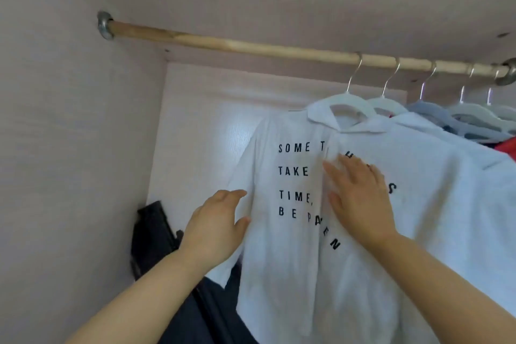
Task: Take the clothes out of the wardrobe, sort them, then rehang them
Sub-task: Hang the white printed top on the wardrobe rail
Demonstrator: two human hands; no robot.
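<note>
A white hoodie [282, 274] with black printed lettering hangs on a white hanger [347, 102] from the wooden wardrobe rail [251, 46]. My right hand [360, 198] lies flat on the hoodie's chest with straight fingers, covering part of the print. My left hand [216, 223] touches the hoodie's left side at the sleeve, fingers relaxed and reaching behind the fabric edge; those fingertips are partly hidden. More garments on white hangers [458, 117] crowd the rail's right end behind the hoodie.
Dark clothing [156, 237] is piled at the wardrobe's lower left, below my left arm. The left wall [69, 148] stands close. The rail's left half is bare. A red garment [506, 148] peeks out at the right edge.
</note>
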